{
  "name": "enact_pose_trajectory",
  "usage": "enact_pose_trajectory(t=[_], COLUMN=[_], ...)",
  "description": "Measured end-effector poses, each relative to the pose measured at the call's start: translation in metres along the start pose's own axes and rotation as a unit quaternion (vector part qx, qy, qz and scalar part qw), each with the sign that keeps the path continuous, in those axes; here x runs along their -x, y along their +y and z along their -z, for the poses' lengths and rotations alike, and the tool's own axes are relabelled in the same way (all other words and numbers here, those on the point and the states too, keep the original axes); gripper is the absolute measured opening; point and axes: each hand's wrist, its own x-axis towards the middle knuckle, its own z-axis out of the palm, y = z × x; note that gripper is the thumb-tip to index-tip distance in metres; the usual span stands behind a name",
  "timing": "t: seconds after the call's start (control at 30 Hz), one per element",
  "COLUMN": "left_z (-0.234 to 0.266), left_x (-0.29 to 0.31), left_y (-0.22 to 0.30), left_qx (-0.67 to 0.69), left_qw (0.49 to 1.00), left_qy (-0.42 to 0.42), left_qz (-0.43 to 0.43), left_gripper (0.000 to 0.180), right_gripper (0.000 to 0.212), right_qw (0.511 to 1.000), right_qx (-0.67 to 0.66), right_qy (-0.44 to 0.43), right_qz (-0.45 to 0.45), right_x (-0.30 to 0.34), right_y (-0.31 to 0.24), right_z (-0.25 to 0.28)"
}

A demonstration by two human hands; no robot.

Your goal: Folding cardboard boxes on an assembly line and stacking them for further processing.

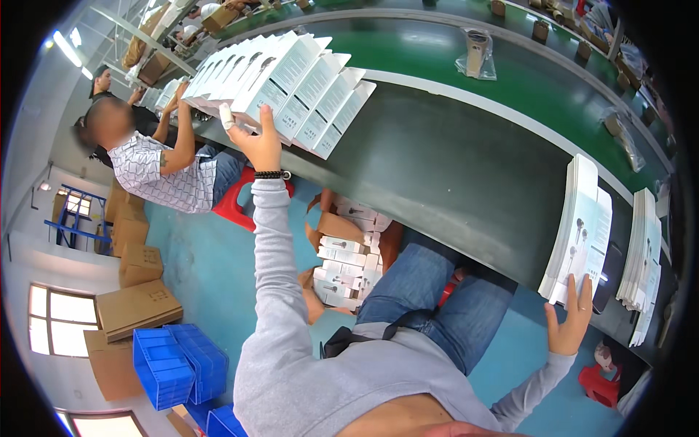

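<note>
My left hand [258, 142] is at the near end of a row of upright white printed boxes [277, 84] at the far left of the bench. Its fingers are spread, and one has a white covering on its tip. The fingers touch the lower edge of the boxes, and I see no grip around one. On the right, my right hand [570, 320] lies with fingers apart on the near end of a stack of flat, folded white cartons [582, 226]. Pictures of a dark device are printed on these cartons.
Beyond the dark bench [451, 167] runs a green conveyor [415, 54] with a bagged part [477, 54]. A second carton stack [641, 247] lies farther right. Below the bench stands an open cardboard box [342, 226] of white boxes. A co-worker [160, 160] sits at the left; blue crates [164, 368] stand behind.
</note>
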Motion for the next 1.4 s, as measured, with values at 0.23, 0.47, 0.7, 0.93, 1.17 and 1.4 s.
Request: enact_pose_trajectory(t=[0.23,0.47,0.7,0.93,1.17,1.4], left_z=[0.004,0.001,-0.018,-0.022,-0.018,-0.032], left_x=[0.014,0.061,0.131,0.138,0.154,0.207], left_y=[0.017,0.135,0.209,0.219,0.203,0.212], left_qx=[-0.104,-0.021,0.138,0.146,0.167,0.23], left_qw=[0.994,0.948,0.793,0.684,0.737,0.791], left_qy=[0.026,-0.142,-0.475,-0.644,-0.622,-0.543], left_qz=[-0.037,-0.284,-0.356,-0.309,-0.205,0.164], left_gripper=[0.083,0.084,0.077,0.08,0.067,0.07], right_gripper=[0.035,0.02,0.027,0.02,0.046,0.056], right_qw=[0.998,0.806,0.689,0.781,0.811,0.782], right_qx=[-0.039,-0.114,-0.623,-0.605,-0.584,-0.601], right_qy=[-0.009,0.576,0.326,0.069,0.047,0.129], right_qz=[0.046,-0.081,-0.175,-0.136,-0.009,-0.109], right_x=[0.012,0.016,-0.01,0.007,0.001,0.018], right_y=[0.013,0.006,-0.096,-0.097,-0.078,-0.141], right_z=[0.006,0.011,-0.012,-0.035,-0.047,-0.111])
